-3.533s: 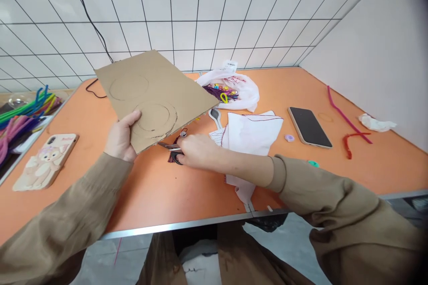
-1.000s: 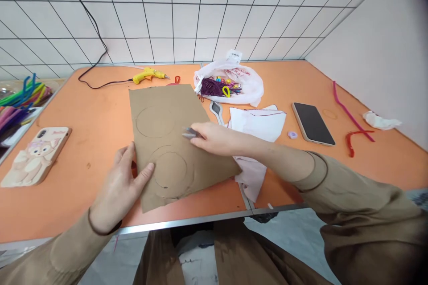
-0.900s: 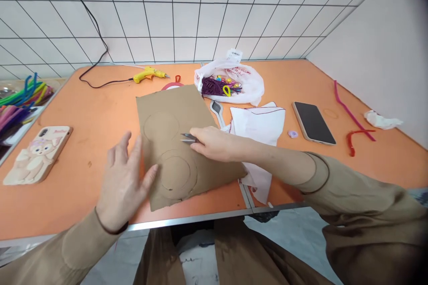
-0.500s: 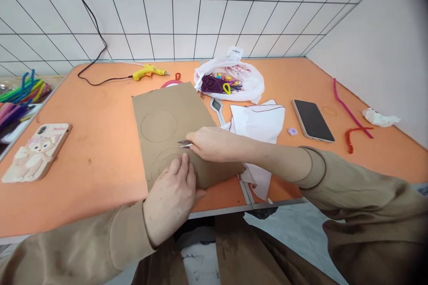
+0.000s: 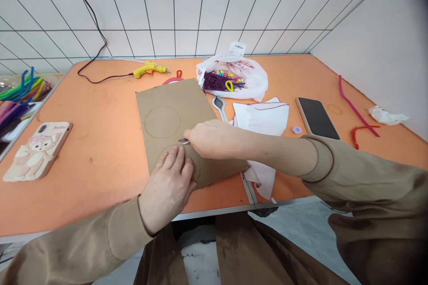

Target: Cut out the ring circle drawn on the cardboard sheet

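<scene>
Head view: at an orange table (image 5: 107, 142), you lay your left hand (image 5: 169, 185) flat, palm down and fingers extended, on a sheet of cardboard (image 5: 187, 102) near the table's front edge. Your right hand (image 5: 214, 140) is curled around scissors (image 5: 183, 141), only the blade tips showing just beyond your left fingertips; whether they touch the cardboard cannot be told. One drawn circle (image 5: 162, 122) shows whole, left of the blades; your left hand covers much of a second. Behind the cardboard, a white bag (image 5: 256, 78) carries red printing, blurred past reading, and a tag (image 5: 237, 48) with dark, barcode-like bars; purple yarn (image 5: 216, 81) fills its mouth. To your left, a phone case (image 5: 36, 151) with a cartoon animal bears pink lettering too small to read. To your right lies a dark-screened phone (image 5: 317, 118) near a lilac button (image 5: 296, 130). White cloth (image 5: 261, 118) lies under your right forearm; a corded yellow glue gun (image 5: 149, 69) rests near the tiled wall.
</scene>
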### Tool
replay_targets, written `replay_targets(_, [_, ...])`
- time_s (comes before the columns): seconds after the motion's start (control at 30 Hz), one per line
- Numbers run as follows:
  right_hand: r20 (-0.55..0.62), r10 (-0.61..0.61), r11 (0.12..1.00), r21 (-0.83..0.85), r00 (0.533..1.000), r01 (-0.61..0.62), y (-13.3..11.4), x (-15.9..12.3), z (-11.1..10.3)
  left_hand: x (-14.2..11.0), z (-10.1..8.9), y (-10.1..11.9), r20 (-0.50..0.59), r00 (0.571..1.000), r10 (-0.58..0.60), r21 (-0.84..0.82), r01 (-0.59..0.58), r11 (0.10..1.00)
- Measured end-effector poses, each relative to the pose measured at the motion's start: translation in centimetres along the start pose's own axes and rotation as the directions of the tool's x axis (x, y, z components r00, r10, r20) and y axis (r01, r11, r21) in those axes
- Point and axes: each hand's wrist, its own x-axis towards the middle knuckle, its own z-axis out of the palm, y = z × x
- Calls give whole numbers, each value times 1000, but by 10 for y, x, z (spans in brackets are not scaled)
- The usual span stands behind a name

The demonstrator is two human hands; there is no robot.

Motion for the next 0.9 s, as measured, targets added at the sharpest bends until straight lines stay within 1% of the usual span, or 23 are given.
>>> replay_targets(0.17, [-23,-16,1000,-5,1000,16,1,-1,-1,2,0,0,41,999,23,38,-25,999])
replay_targets(0.3, [-67,-38,999,7,997,39,1,-3,-2,4,-1,0,66,997,27,36,-30,999])
replay_targets(0.5, [10,-38,999,-24,999,39,-4,1,-6,4,-1,-1,76,997,21,14,-22,1000])
replay_targets(0.7, [98,-1,998,-67,995,8,-10,7,-13,3,1,-2,82,996,18,-12,-17,1000])
replay_targets(0.9, [138,11,999,-39,990,-5,-9,11,-8,1,3,-3,60,998,5,-23,-4,1000])
